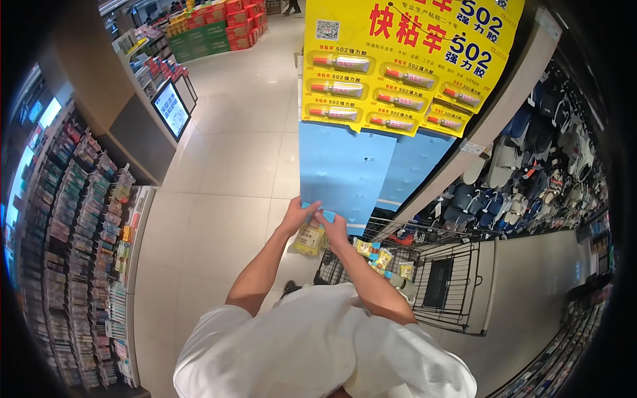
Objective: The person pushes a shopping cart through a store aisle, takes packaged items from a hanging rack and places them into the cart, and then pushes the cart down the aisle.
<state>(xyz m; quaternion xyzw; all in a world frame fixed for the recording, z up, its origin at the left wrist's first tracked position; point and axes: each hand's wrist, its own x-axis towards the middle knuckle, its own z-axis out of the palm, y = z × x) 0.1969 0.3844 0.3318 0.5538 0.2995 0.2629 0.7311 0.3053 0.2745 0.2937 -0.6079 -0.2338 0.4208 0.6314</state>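
Two bare hands meet at the lower left edge of a blue panel [342,172], the left hand [298,215] and the right hand [334,230] almost touching. Both are closed, fingers pinched around the top of a yellow packet [307,241], which hangs below them, just left of the panel's bottom left corner. A bright blue piece [329,215] shows at the right fingertips; whether it belongs to the packet, I cannot tell.

Right of the packet stands a black wire shopping cart [439,275]. Several yellow-and-blue packets [383,259] lie in it, towards its left end. Above the blue panel, yellow cards [406,40] printed with "502" carry small glue tubes [342,62] in rows along their lower edges. Beyond the panel's right edge, slippers [507,162] hang crowded on a display.

Pale floor tiles [219,162] stretch away to the left. A tall rack of small packaged goods [73,245] lines that side, and further up a lit screen [171,108] stands beside a pillar [129,123]. Red boxes [240,30] and green boxes [201,45] are stacked at the far end.
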